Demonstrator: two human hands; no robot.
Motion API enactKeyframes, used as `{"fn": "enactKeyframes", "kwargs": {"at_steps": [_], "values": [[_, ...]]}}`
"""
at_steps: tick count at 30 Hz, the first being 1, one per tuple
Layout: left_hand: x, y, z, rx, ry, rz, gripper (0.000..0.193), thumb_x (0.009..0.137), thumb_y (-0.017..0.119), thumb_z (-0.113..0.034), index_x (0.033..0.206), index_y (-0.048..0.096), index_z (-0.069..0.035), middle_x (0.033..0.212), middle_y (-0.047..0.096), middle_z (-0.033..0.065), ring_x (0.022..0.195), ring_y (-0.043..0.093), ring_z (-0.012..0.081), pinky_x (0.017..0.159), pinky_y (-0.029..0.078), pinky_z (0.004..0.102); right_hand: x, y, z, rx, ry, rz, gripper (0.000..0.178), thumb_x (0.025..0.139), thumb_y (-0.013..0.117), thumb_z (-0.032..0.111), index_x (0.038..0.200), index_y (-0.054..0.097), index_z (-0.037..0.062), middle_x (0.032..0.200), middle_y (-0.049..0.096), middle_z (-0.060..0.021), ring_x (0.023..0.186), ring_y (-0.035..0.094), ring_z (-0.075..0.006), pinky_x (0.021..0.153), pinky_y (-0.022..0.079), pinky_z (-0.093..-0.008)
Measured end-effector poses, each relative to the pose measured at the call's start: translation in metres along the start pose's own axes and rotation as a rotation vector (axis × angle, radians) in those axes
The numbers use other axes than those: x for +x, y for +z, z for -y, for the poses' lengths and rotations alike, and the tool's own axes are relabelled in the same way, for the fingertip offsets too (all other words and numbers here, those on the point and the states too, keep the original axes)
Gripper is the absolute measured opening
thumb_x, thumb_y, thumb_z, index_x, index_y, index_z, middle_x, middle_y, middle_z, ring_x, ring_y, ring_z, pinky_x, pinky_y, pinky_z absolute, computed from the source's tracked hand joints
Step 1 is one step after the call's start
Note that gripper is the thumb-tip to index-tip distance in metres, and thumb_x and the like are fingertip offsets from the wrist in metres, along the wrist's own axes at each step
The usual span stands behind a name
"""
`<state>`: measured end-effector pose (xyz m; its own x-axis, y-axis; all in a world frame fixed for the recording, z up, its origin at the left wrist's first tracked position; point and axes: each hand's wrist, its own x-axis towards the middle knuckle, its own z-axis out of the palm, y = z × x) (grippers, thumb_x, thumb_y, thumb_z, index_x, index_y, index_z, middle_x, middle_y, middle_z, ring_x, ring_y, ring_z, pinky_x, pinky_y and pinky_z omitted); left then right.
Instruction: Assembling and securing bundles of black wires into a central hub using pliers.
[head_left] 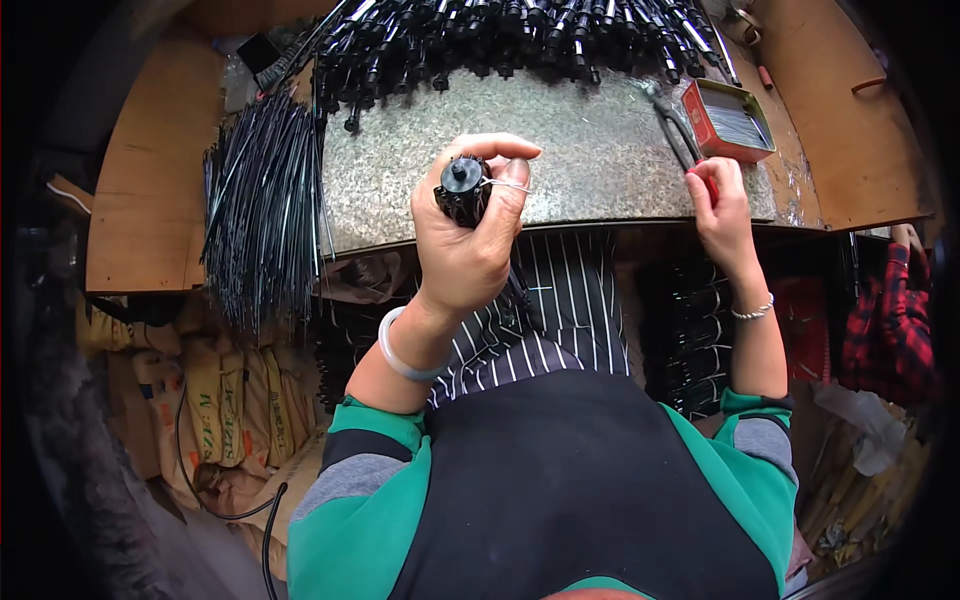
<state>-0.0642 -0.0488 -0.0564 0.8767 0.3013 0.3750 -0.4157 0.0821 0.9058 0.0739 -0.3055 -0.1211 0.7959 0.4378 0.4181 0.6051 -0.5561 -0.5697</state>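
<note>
My left hand (455, 250), raised over the table's front edge, is wrapped round a tight bundle of black rods (462, 205). A round black end cap with a small knob (461, 176) faces up among them. From beside the bundle a thin pale wire tie (508, 185) runs out to my left thumb. At the right side of the table, my right hand (722, 210) is closed on the red grip of a dark, two-armed tool like pliers (677, 135). The tool's far end rests on the tabletop, and its exact kind is unclear.
A mottled grey tabletop (400, 190) spreads before me. Many black-and-silver rods (480, 40) are heaped at the back. Thin dark rods (258, 210) hang over the left edge. A red box (703, 118) of fine wires stands right, near a wooden side panel (850, 130). Sacks (235, 400) lie lower left.
</note>
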Motion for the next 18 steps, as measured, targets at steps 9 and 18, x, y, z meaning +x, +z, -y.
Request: {"fn": "enactKeyframes", "kwargs": {"at_steps": [9, 18], "values": [[0.004, 0.004, 0.006, 0.028, -0.084, -0.096, 0.007, 0.088, 0.053, 0.002, 0.093, 0.058, 0.0, 0.067, 0.05, -0.0056, 0.056, 0.042, -0.002, 0.048, 0.03, 0.0144, -0.003, -0.048, 0.106, 0.656, 0.063, 0.575, 0.024, 0.073, 0.071, 0.016, 0.086, 0.053, 0.006, 0.099, 0.041, -0.0042, 0.078, 0.036, -0.0089, 0.064, 0.032, -0.0199], [0.001, 0.006, 0.005, -0.026, -0.075, -0.079, 0.009, 0.087, 0.052, 0.004, 0.093, 0.058, 0.0, 0.074, 0.056, -0.0028, 0.063, 0.046, -0.0014, 0.054, 0.035, 0.014, 0.001, -0.051, 0.125, 0.289, -0.232, 0.46, 0.021, 0.071, 0.07, 0.009, 0.086, 0.055, 0.0057, 0.1, 0.045, -0.0077, 0.075, 0.045, -0.012, 0.061, 0.037, -0.0219]]}}
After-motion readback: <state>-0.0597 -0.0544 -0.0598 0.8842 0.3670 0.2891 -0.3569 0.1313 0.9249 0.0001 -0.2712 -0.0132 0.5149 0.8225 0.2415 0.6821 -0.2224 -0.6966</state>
